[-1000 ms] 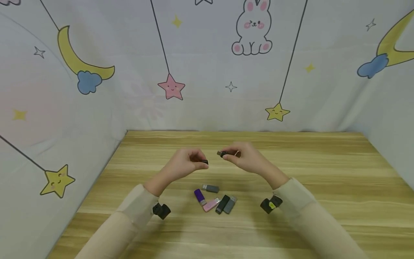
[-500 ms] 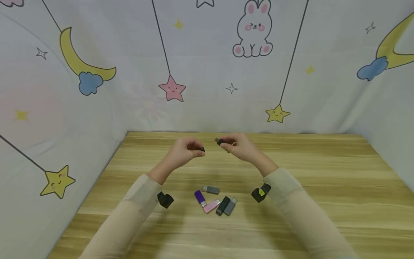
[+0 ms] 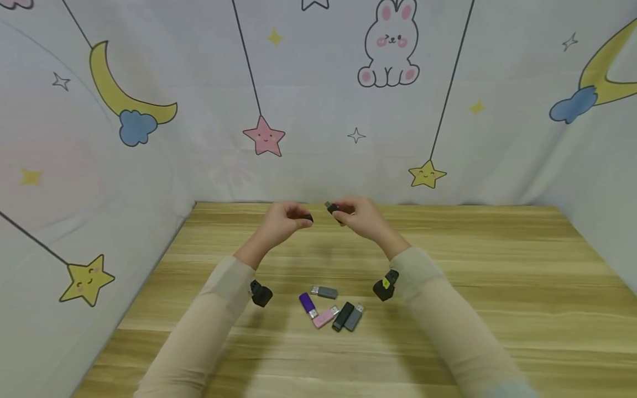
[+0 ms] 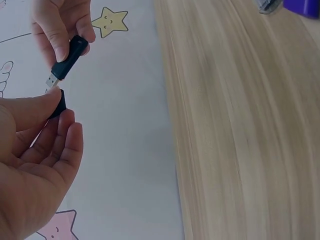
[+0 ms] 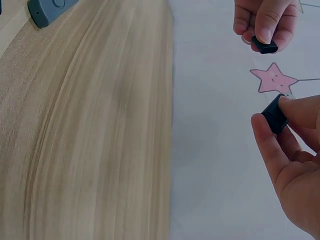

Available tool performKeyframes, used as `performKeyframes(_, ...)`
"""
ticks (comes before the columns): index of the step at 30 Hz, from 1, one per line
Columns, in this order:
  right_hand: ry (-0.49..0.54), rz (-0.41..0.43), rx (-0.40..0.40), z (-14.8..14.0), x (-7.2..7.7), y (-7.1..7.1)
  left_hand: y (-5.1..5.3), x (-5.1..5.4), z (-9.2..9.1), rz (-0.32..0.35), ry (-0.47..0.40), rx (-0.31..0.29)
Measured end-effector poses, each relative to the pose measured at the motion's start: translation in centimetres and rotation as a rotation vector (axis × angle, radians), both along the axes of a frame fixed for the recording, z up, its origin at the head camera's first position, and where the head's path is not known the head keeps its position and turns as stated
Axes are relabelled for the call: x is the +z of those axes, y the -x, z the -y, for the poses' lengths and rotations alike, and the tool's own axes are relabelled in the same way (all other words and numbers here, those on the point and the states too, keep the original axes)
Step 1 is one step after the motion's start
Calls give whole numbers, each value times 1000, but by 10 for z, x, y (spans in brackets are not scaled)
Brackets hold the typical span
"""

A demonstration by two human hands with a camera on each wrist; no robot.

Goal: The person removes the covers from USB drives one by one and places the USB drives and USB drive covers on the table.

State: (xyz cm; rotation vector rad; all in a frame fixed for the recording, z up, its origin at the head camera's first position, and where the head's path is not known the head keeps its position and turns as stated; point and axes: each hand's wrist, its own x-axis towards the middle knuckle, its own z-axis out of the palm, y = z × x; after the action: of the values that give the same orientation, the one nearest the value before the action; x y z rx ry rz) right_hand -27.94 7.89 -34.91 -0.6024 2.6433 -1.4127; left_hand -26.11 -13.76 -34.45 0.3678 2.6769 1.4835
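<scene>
Between thumb and fingers, my left hand (image 3: pixel 281 222) pinches a small black cap (image 4: pixel 59 106). My right hand (image 3: pixel 365 217) grips a black USB flash drive (image 4: pixel 70 57) by its body, with the bare metal plug pointing toward the left hand. In the head view a small gap separates cap and drive, both held above the far part of the table. Nearer on the wood lie a purple USB drive (image 3: pixel 307 302), a pink USB drive (image 3: pixel 325 318), a black USB drive (image 3: pixel 343 317) and two grey ones, one beside the black drive (image 3: pixel 354 318) and one farther back (image 3: pixel 326 292).
The wooden table (image 3: pixel 497 287) ends at a printed fabric backdrop (image 3: pixel 318 166) close behind the hands. More fabric stands along the left and right sides. A small black camera is strapped at each wrist.
Both hands have moved away from me, toward the backdrop, still holding the cap and the black drive. The drives on the table stay where they lay.
</scene>
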Motion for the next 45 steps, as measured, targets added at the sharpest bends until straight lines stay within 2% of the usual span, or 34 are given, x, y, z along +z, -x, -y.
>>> performKeyframes(9, 93, 50, -31, 11, -14, 13, 13, -11, 0, 11, 8, 45)
performKeyframes(18, 143, 96, -78, 22, -26, 20, 26, -26, -1, 19, -3, 85)
performKeyframes(29, 169, 196, -171, 27, -44, 25, 35, -42, -7, 10, 33, 60)
performKeyframes(34, 175, 234, -214, 26, -55, 28, 41, -51, -8, 37, 58, 85)
performKeyframes(40, 197, 313, -243, 27, -67, 26, 43, -61, -8, 60, 80, 120)
performKeyframes(45, 175, 307, -239, 29, -69, 25, 44, -66, -8, 54, 80, 119)
